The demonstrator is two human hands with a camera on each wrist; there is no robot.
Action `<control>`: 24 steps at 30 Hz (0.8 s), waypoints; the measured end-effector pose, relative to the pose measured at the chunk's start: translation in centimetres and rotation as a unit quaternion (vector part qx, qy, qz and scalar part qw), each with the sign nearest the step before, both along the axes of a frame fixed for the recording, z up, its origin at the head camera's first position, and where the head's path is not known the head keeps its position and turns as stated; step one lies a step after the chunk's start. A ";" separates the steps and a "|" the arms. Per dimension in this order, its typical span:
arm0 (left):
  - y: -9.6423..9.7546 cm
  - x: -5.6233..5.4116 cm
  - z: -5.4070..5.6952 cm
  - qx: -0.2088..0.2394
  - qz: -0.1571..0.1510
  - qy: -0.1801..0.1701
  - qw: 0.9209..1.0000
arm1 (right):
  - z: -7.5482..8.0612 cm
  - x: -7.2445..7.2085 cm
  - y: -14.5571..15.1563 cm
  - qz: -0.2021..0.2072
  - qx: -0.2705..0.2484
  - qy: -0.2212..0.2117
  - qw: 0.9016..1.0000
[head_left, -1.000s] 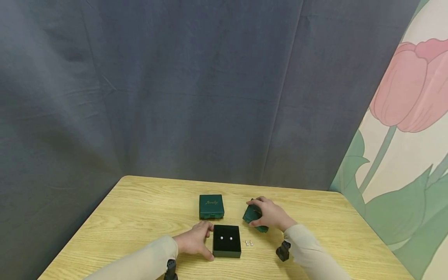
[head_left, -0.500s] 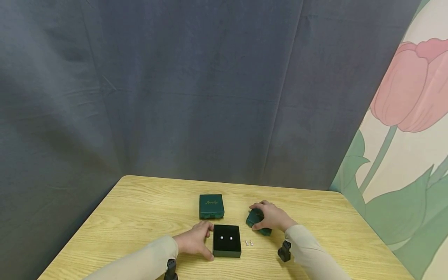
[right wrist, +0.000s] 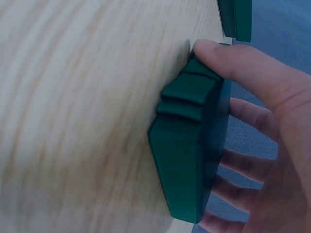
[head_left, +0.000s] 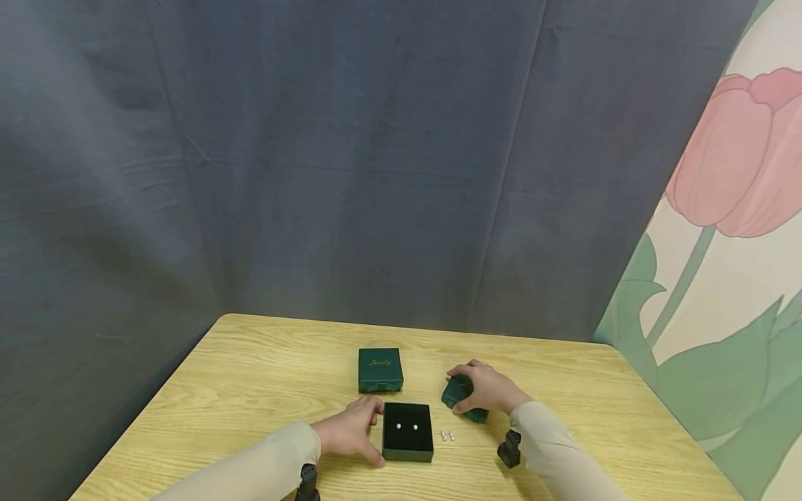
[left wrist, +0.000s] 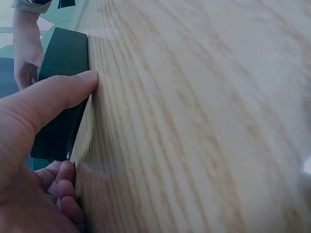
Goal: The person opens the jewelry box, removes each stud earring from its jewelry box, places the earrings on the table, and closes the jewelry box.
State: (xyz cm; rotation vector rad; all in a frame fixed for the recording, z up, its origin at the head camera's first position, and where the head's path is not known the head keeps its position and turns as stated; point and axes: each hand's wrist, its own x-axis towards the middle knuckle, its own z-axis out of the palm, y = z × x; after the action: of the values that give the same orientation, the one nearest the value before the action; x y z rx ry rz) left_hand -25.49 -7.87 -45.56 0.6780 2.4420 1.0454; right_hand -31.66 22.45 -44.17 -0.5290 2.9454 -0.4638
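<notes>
An open dark green jewelry box [head_left: 407,456] with a black lining stands near the front of the table. Two pearl stud earrings [head_left: 415,427] sit in the lining. My left hand [head_left: 351,429] spans the box's left side, thumb at the near corner and fingers curled by the far one; the left wrist view shows the thumb [left wrist: 73,90] against the wall. To the right, my right hand [head_left: 491,388] grips a green box lid [right wrist: 177,160] with ribbon-like bands, thumb on one edge and fingers along the other side. The lid lies turned at an angle on the wood.
A closed green box [head_left: 380,369] with gold lettering stands behind the open one. Two small drop earrings [head_left: 447,436] lie just right of the open box. The wooden table [head_left: 263,369] reaches back to a grey-blue curtain [head_left: 351,174].
My right hand has shifted slightly right with the green lid during the first half second, then stayed about still. The left hand and the open box have kept their places.
</notes>
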 end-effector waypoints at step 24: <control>0.0 0.0 0.1 0.000 0.000 -0.008 1.000 | 2.1 3.1 -4.6 0.036 -0.205 0.009 0.978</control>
State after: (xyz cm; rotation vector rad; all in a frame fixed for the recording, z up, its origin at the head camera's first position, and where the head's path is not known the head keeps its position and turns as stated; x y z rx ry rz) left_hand -25.47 -7.88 -45.46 0.6672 2.4282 1.0465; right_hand -28.52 17.86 -42.09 -0.6793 2.8379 -1.0742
